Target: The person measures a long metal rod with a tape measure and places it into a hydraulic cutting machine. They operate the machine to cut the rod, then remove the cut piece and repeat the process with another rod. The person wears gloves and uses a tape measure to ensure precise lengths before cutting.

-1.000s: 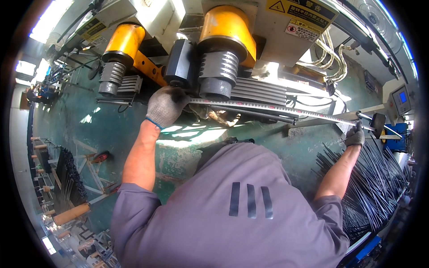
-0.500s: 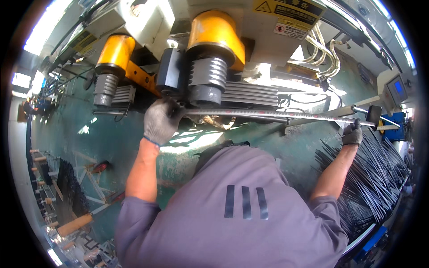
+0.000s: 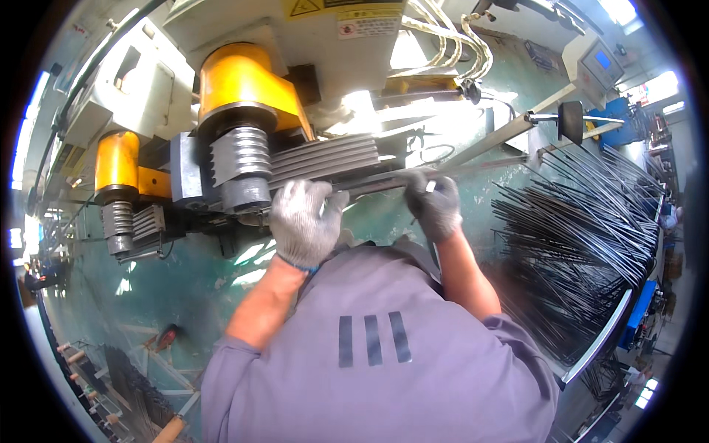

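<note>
My left hand [image 3: 304, 223], in a grey knit glove with a blue cuff, is closed in front of the machine's ribbed metal roller [image 3: 241, 159]. What it may hold is hidden behind the fingers. My right hand [image 3: 436, 207], in a darker grey glove, is closed a little to the right, beside a long dark bar [image 3: 375, 184] that runs along the machine. A small white bit shows at its fingers, too small to name. Above the roller sits a yellow motor housing [image 3: 235, 81]. No measuring tape shows between the hands.
A second yellow housing [image 3: 117, 159] stands farther left. Thin dark metal rods [image 3: 583, 221] lie in a large pile at the right. A rail with a black block [image 3: 570, 122] and a control screen [image 3: 602, 60] stand at the far right. Pale hoses [image 3: 473, 44] hang at the back.
The tape stretched between my hands is no longer visible. My right hand has come in leftward, close to my left. The whole view has shifted, the machine now lying farther left.
</note>
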`<move>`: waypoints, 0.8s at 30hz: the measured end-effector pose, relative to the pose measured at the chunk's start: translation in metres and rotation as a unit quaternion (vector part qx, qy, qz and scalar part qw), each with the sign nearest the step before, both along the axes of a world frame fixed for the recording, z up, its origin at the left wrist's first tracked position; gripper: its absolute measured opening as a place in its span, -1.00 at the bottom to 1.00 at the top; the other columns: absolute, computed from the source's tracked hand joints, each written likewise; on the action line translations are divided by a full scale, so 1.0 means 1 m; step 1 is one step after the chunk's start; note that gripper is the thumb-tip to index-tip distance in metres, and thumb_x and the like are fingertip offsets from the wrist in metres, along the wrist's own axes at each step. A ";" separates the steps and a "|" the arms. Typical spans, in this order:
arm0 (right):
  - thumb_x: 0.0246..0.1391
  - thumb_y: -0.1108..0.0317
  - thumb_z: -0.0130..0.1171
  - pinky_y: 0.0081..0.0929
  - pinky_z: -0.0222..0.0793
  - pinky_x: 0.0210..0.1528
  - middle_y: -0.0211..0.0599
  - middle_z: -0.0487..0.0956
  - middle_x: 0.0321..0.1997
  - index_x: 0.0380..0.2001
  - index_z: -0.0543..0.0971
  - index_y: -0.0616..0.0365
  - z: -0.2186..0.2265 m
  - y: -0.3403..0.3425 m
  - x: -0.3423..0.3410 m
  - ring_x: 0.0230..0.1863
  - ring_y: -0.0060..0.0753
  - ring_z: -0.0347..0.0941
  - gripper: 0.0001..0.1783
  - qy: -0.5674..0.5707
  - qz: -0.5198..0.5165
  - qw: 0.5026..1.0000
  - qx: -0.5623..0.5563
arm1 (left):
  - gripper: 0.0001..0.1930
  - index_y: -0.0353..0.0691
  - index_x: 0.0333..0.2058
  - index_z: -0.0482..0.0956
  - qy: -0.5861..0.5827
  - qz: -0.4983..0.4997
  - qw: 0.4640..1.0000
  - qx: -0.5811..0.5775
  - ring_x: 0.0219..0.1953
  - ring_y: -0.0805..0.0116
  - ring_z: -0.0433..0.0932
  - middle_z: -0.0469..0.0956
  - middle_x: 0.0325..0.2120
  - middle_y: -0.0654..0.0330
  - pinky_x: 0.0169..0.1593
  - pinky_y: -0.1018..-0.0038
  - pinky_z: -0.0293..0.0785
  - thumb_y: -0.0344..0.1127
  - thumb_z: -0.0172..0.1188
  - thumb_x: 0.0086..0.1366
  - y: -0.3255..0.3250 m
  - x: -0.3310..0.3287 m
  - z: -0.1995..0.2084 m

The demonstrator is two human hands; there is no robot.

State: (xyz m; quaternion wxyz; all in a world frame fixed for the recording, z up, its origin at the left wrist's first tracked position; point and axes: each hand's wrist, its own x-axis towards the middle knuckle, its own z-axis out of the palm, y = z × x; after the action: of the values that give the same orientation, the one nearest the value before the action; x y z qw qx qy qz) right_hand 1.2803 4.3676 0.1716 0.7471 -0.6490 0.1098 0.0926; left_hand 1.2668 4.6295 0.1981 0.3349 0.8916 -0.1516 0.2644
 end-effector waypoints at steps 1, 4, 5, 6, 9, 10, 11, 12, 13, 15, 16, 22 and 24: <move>0.48 0.17 0.32 -0.60 0.16 -0.54 -0.49 0.56 -0.53 -0.14 0.78 0.26 0.002 0.006 0.005 -0.61 -0.72 0.31 -0.68 0.026 0.007 1.000 -0.014 | -0.78 -0.24 -0.35 0.71 -0.026 -0.005 0.999 0.018 -0.36 -0.05 0.64 0.65 -0.43 0.06 -0.24 0.12 0.56 -0.39 0.63 0.13 -0.007 0.012 0.004; 0.40 0.09 0.42 -0.56 0.41 -0.39 -0.43 0.67 -0.43 -0.08 0.79 0.26 0.012 0.002 0.014 -0.47 -0.64 0.52 -0.61 0.013 0.063 0.987 -0.147 | -0.79 -0.24 -0.32 0.72 -0.003 0.045 0.999 0.022 -0.37 -0.10 0.65 0.67 -0.39 0.02 -0.25 0.11 0.58 -0.33 0.62 0.22 -0.030 0.026 0.010; 0.38 0.07 0.43 -0.53 0.50 -0.31 -0.42 0.70 -0.39 -0.07 0.79 0.24 0.008 -0.012 0.013 -0.40 -0.61 0.58 -0.60 -0.036 0.093 0.978 -0.181 | -0.79 -0.25 -0.31 0.73 0.002 0.058 0.997 0.048 -0.37 -0.10 0.66 0.68 -0.37 0.01 -0.24 0.11 0.59 -0.33 0.61 0.25 -0.034 0.025 0.011; 0.36 0.05 0.44 -0.48 0.54 -0.22 -0.38 0.72 -0.35 -0.06 0.78 0.22 0.018 -0.028 0.011 -0.34 -0.58 0.61 -0.59 -0.006 0.141 0.970 -0.196 | -0.80 -0.23 -0.31 0.72 -0.018 0.068 0.996 0.049 -0.38 -0.08 0.65 0.66 -0.40 0.02 -0.26 0.10 0.57 -0.30 0.59 0.28 -0.036 0.024 0.006; 0.28 -0.11 0.48 -0.24 0.62 0.09 -0.10 0.80 -0.09 0.02 0.76 0.17 0.027 -0.083 -0.003 -0.04 -0.15 0.74 -0.45 0.026 0.210 0.934 -0.289 | -0.81 -0.23 -0.30 0.71 0.008 0.130 0.991 0.022 -0.35 -0.08 0.66 0.66 -0.38 0.02 -0.23 0.08 0.58 -0.30 0.55 0.32 -0.048 0.018 0.002; 0.25 -0.11 0.48 -0.22 0.61 0.14 -0.06 0.79 -0.03 0.08 0.73 0.17 0.020 -0.108 -0.009 0.03 -0.09 0.74 -0.41 0.050 0.214 0.925 -0.309 | -0.81 -0.24 -0.29 0.72 0.003 0.129 0.990 0.054 -0.32 -0.09 0.67 0.67 -0.36 0.01 -0.20 0.08 0.59 -0.29 0.55 0.32 -0.051 0.022 0.004; 0.22 -0.12 0.48 -0.20 0.60 0.19 -0.03 0.79 0.03 0.13 0.71 0.16 0.014 -0.132 -0.015 0.09 -0.03 0.73 -0.37 0.072 0.224 0.915 -0.326 | -0.80 -0.25 -0.28 0.72 -0.004 0.136 0.987 0.088 -0.29 -0.11 0.68 0.68 -0.33 0.00 -0.17 0.08 0.60 -0.29 0.55 0.32 -0.052 0.026 0.006; 0.21 -0.11 0.47 -0.19 0.59 0.22 -0.01 0.78 0.06 0.16 0.70 0.16 0.001 -0.158 -0.022 0.12 -0.02 0.73 -0.35 0.083 0.229 0.910 -0.336 | -0.80 -0.25 -0.27 0.73 -0.012 0.151 0.983 0.107 -0.28 -0.11 0.68 0.68 -0.32 0.00 -0.16 0.08 0.61 -0.29 0.55 0.33 -0.054 0.030 0.005; 0.20 -0.10 0.46 -0.19 0.58 0.24 0.01 0.77 0.09 0.19 0.69 0.15 -0.016 -0.184 -0.030 0.15 0.00 0.72 -0.33 0.095 0.235 0.904 -0.345 | -0.80 -0.25 -0.26 0.73 -0.019 0.167 0.977 0.128 -0.26 -0.12 0.69 0.69 -0.30 0.00 -0.15 0.08 0.61 -0.28 0.55 0.33 -0.056 0.034 0.005; 0.18 -0.06 0.44 -0.18 0.57 0.28 0.03 0.77 0.12 0.23 0.67 0.16 -0.036 -0.231 -0.045 0.19 0.02 0.71 -0.32 0.123 0.234 0.902 -0.340 | -0.78 -0.26 -0.24 0.73 -0.057 0.181 0.956 0.222 -0.23 -0.13 0.68 0.69 -0.30 0.00 -0.11 0.05 0.61 -0.24 0.54 0.34 -0.059 0.042 0.001; 0.18 -0.04 0.43 -0.18 0.57 0.28 0.04 0.77 0.12 0.23 0.68 0.16 -0.042 -0.251 -0.050 0.20 0.03 0.71 -0.33 0.138 0.227 0.906 -0.329 | -0.78 -0.25 -0.24 0.73 -0.050 0.189 0.954 0.227 -0.23 -0.13 0.68 0.69 -0.29 0.00 -0.10 0.05 0.61 -0.23 0.53 0.35 -0.058 0.045 -0.004; 0.51 0.07 0.19 -0.29 0.57 0.05 -0.16 0.79 -0.17 0.12 0.74 0.17 -0.051 -0.353 -0.038 -0.12 -0.30 0.68 -0.58 0.170 0.128 0.940 -0.268 | -0.72 -0.21 -0.06 0.71 0.026 0.228 0.912 0.340 0.00 -0.15 0.63 0.70 -0.19 0.00 0.11 -0.02 0.53 -0.19 0.47 0.38 -0.079 0.057 0.003; 0.53 0.10 0.22 -0.35 0.55 -0.12 -0.31 0.72 -0.36 0.06 0.75 0.16 -0.048 -0.386 -0.026 -0.30 -0.42 0.60 -0.64 0.095 0.008 0.961 -0.261 | -0.71 -0.20 -0.05 0.72 0.005 0.232 0.902 0.363 -0.02 -0.16 0.62 0.71 -0.15 0.00 0.11 -0.03 0.53 -0.17 0.47 0.38 -0.079 0.060 0.008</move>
State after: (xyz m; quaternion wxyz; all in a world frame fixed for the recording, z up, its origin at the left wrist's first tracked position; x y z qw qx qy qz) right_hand 1.2546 3.9820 0.1240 0.5367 -0.8108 0.1955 0.1279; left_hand 1.3270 4.5510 0.2063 -0.0820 0.9628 -0.0244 0.2565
